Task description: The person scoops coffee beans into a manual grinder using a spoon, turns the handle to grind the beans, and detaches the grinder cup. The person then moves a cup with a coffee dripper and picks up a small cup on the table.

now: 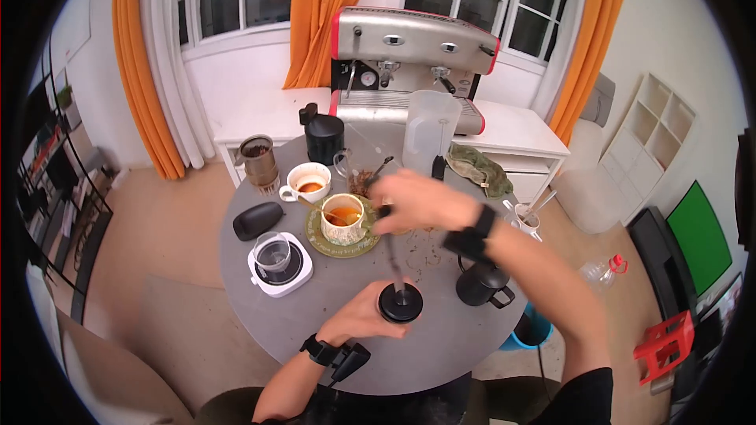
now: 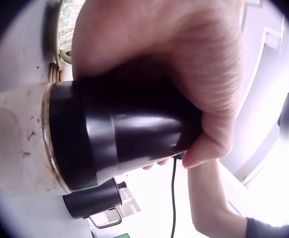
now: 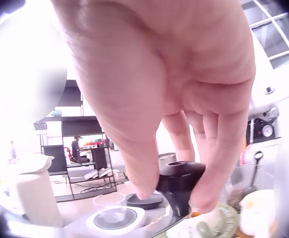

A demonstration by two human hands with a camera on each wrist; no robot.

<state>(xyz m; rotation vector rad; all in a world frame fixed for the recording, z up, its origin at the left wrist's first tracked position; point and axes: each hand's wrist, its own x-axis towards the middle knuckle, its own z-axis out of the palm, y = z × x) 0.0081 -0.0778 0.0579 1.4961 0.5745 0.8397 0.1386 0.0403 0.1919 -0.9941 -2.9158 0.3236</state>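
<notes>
A black hand coffee grinder (image 1: 400, 303) stands near the front of the round grey table (image 1: 346, 338). My left hand (image 1: 364, 316) grips its body (image 2: 119, 134), whose lower part is a cloudy clear jar (image 2: 15, 144). From the grinder's top a thin crank arm (image 1: 391, 252) runs up to a black knob (image 3: 180, 177). My right hand (image 1: 417, 201) pinches that knob between thumb and fingers, above the cup (image 1: 343, 217) of brown liquid on its green saucer.
On the table stand a white scale with a glass cup (image 1: 278, 261), a black pitcher (image 1: 482, 283), a black case (image 1: 257, 219), a white cup (image 1: 308, 181), a black canister (image 1: 324, 135) and a clear jug (image 1: 429, 132). An espresso machine (image 1: 413, 63) sits on the white cabinet behind.
</notes>
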